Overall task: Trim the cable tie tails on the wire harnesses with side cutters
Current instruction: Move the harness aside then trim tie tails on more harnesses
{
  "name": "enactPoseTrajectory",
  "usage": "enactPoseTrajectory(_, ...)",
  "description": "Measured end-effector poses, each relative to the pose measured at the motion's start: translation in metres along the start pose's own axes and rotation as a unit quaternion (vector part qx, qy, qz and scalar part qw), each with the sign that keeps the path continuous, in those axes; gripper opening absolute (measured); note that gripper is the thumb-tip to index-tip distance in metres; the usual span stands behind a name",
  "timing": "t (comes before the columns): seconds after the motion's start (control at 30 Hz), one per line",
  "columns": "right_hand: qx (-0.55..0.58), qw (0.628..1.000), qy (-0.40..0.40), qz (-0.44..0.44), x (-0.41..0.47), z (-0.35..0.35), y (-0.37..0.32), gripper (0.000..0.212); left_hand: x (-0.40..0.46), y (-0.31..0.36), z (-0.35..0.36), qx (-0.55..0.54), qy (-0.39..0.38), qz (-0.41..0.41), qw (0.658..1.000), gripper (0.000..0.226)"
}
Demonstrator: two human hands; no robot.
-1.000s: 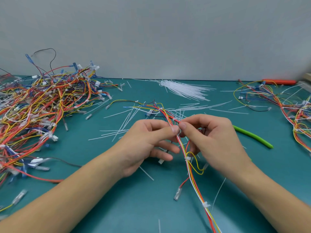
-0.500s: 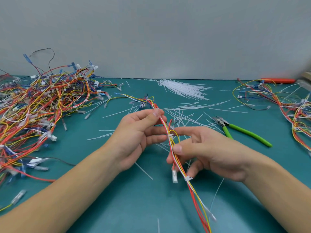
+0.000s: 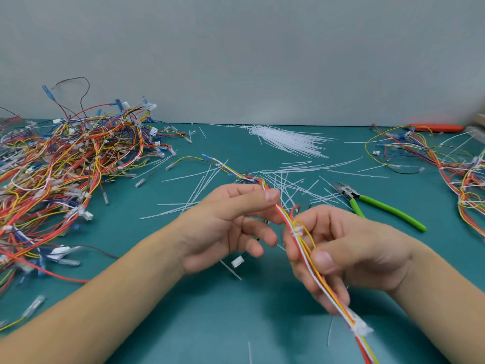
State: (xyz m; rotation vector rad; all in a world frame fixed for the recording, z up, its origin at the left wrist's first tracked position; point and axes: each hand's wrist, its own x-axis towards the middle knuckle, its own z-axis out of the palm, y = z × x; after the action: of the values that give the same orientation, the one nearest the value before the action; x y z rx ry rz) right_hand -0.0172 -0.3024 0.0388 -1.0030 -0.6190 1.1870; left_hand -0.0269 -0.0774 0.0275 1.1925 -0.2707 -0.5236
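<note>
Harness (image 3: pixel 301 232) runs diagonally, pinched by left hand (image 3: pixel 231 227) above and right hand (image 3: pixel 349 253) below; side cutters (image 3: pixel 378 206) lie untouched on mat, nearer the right hand.

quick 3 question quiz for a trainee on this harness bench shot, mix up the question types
1. True or false: the right hand is gripping the side cutters.
2. Multiple choice: where does the bundle of unused cable ties lie? A) at the far middle of the mat, near the wall B) under the left hand C) on top of the harness pile
3. Fill in: both hands hold the same ____.

Key
1. False. The side cutters lie on the mat, right of the hands, untouched.
2. A.
3. Wire harness: the left hand pinches it higher up and the right hand grips it lower down.
</note>
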Motion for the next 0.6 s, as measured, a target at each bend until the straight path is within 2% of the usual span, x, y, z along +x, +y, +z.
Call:
enactPoseTrajectory(0.13, 0.011, 1.0, 0.019, -0.009, 0.003, 0.001, 0.003, 0.019, 0.001, 0.001, -0.001, -0.016, 0.014, 0.017, 1.0, 0.021)
enactPoseTrajectory(0.23, -0.041, 0.998, 0.01, 0.041, 0.004, 0.004, 0.007, 0.015, -0.003, 0.0, -0.002, 0.026, -0.037, -0.004, 0.999, 0.017)
enactPoseTrajectory(0.3, -0.061, 0.997, 0.019, 0.046, 0.005, 0.005, 0.007, 0.016, -0.004, 0.001, -0.003, 0.029, -0.06, -0.002, 0.998, 0.026)
enactPoseTrajectory(0.37, -0.023, 0.999, 0.0, 0.022, 0.003, 0.006, 0.004, 0.012, -0.005, 0.002, -0.003, 0.01, -0.067, 0.014, 0.998, 0.042)
enactPoseTrajectory(0.4, 0.0, 1.0, -0.013, 0.006, 0.002, 0.007, 0.002, 0.012, -0.005, 0.003, -0.002, -0.002, -0.074, 0.024, 0.997, 0.044)
enactPoseTrajectory(0.5, 0.012, 0.999, -0.018, -0.046, 0.005, 0.009, 0.0, 0.016, -0.004, 0.003, 0.004, -0.037, -0.077, 0.058, 0.995, 0.035)
enactPoseTrajectory(0.6, 0.033, 0.996, 0.022, -0.08, 0.013, 0.009, 0.007, 0.018, -0.001, 0.002, 0.004, -0.039, -0.019, 0.067, 0.997, 0.027)
